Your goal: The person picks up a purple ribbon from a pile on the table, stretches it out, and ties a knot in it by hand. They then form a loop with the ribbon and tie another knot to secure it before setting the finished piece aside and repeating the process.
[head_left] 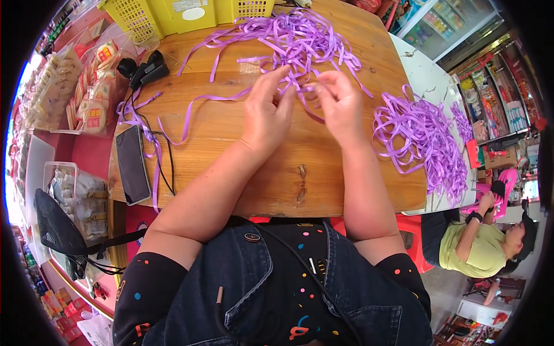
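Purple ribbon (300, 37): piled in a loose tangle on the wooden table (271, 179), just beyond the fingertips of both hands, its nearest loops reaching down between them.
Left hand (268, 109): half-curled at the near edge of the tangle, thumb and fingers apart at the tips; I cannot tell whether it grips a strand.
Right hand (343, 109): thumb and forefinger pinched together on a strand of the ribbon, beside the left hand and apart from it.
Trailing strand (199, 104): runs leftward from behind the left hand, then bends toward the person.
Second ribbon heap (424, 138): to the right of the right hand, well apart from it, spreading from the wood onto a white marbled surface (418, 69).
Table's left side: a dark smartphone (133, 164) lies beside a black cable (169, 155), with a black device (150, 69) farther off.
Far edge: a yellow plastic basket (167, 20) stands beyond the tangle, toward the left.
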A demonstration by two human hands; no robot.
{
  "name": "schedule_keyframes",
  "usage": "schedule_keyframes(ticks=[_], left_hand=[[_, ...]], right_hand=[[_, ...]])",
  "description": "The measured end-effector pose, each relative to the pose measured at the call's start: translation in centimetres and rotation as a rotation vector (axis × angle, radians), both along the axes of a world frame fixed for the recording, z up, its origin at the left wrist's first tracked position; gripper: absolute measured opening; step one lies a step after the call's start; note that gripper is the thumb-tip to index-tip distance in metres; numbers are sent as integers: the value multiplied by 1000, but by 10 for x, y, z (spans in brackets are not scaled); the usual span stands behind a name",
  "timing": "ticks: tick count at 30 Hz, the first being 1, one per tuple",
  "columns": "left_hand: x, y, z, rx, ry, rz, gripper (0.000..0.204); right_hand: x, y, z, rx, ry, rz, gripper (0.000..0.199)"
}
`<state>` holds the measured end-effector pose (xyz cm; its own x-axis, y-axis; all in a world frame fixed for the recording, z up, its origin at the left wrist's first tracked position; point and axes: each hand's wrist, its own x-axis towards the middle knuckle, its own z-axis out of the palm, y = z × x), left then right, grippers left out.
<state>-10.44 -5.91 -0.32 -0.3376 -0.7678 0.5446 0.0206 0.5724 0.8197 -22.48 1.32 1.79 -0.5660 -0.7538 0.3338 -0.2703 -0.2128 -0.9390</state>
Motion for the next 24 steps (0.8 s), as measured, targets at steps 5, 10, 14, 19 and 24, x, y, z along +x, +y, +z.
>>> schedule_keyframes(ticks=[5, 10, 14, 19, 24], left_hand=[[-4, 11, -6, 306, 173, -335, 28], [-4, 7, -4, 639, 146, -435, 16], [-3, 5, -6, 560, 120, -417, 11], [-3, 10, -1, 541, 182, -465, 10], [-2, 7, -3, 519, 186, -448, 8]], right_hand=[[5, 2, -3, 7, 6, 161, 5], [2, 3, -3, 71, -48, 52, 14], [-3, 4, -7, 67, 3, 82, 17], [-2, 2, -6, 6, 240, 48, 26], [-3, 3, -5, 61, 218, 70, 27]])
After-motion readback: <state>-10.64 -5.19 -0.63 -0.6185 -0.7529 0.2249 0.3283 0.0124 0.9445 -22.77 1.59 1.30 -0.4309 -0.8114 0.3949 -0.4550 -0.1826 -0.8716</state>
